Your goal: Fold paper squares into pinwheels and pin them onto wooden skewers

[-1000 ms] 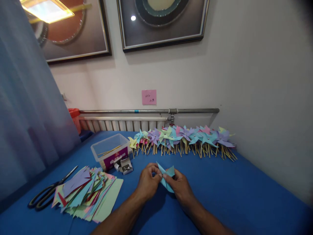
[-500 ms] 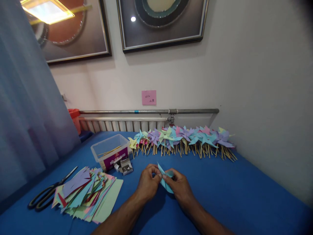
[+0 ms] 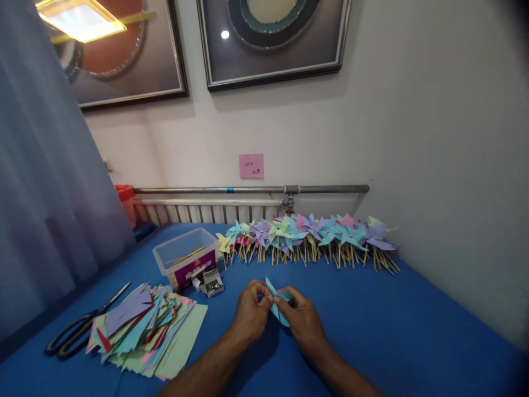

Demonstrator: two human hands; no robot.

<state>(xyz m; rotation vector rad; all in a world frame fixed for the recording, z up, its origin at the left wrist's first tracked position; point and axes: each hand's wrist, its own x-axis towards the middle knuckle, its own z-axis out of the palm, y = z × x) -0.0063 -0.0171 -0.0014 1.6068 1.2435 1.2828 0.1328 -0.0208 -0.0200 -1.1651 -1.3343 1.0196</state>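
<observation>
A light blue paper pinwheel piece (image 3: 280, 314) is held above the blue table, its blades partly folded toward the middle. My left hand (image 3: 253, 309) pinches it from the left, thumb and fingertips at the centre. From the other side my right hand (image 3: 301, 315) grips the same paper, its thumb pressed near the centre too. The fingers hide the very middle, so whether a pin is there I cannot tell. Left of my hands stands a small open box of metal pushpins (image 3: 214, 286).
Finished pinwheels (image 3: 289, 231) on sticks lie in a long row at the back. A clear plastic tub (image 3: 165, 264) holds a few thin sticks. At the left are a pile of cut coloured paper (image 3: 140, 336) and black-handled scissors (image 3: 76, 331). A radiator (image 3: 198, 212) lines the wall.
My right hand has shifted very slightly on the light blue paper, and less of its lower blade shows. Otherwise both hands stay in place.
</observation>
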